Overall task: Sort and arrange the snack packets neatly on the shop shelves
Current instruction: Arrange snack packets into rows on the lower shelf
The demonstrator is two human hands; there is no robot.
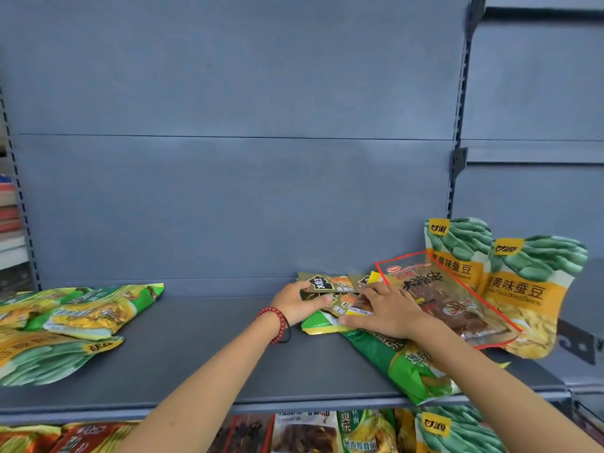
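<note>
On the grey shelf (209, 341) a heap of snack packets lies at the right. My left hand (299, 304), with a red bead bracelet on its wrist, grips the edge of a small olive-green packet (327, 284). My right hand (389, 310) lies flat, fingers spread, on the small packets and on a green packet (395, 358) beneath. Beside it leans a clear red-edged packet (447, 299) with brown contents. Two yellow-and-green bean bags (529, 289) stand behind it, against the back wall.
A pile of green and yellow packets (68, 318) lies at the shelf's left end. The lower shelf holds several more packets (327, 433). A blue back panel (228, 158) and slotted uprights frame the bay. Bare shelf stretches between the two piles.
</note>
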